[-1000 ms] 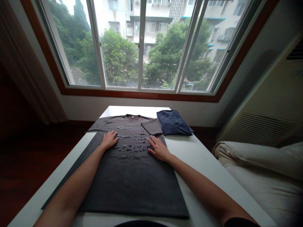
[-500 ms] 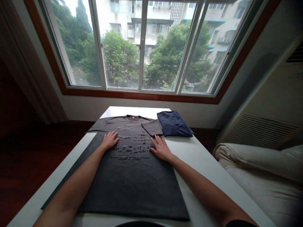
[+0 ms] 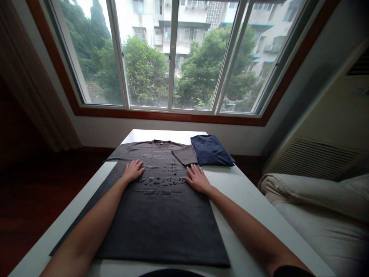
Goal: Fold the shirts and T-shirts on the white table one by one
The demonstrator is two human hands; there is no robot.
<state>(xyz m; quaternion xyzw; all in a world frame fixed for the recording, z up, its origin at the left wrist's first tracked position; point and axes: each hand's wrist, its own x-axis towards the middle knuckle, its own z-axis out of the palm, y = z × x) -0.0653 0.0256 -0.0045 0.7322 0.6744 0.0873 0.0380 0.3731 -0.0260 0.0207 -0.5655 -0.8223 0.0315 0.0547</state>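
Bare table point(image 3: 245, 192) right of shirt point(image 3: 161, 223) — navy cloth point(image 3: 211, 151) fills far corner.

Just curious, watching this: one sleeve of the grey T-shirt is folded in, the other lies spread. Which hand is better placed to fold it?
Probably the left hand: it lies flat on the T-shirt near the spread sleeve, while the right hand rests by the folded sleeve.

I see a folded navy garment point(image 3: 211, 151) far right on the white table point(image 3: 239, 184), 1 wide window point(image 3: 173, 57) beyond, a pale cushion point(image 3: 311, 192) near right.
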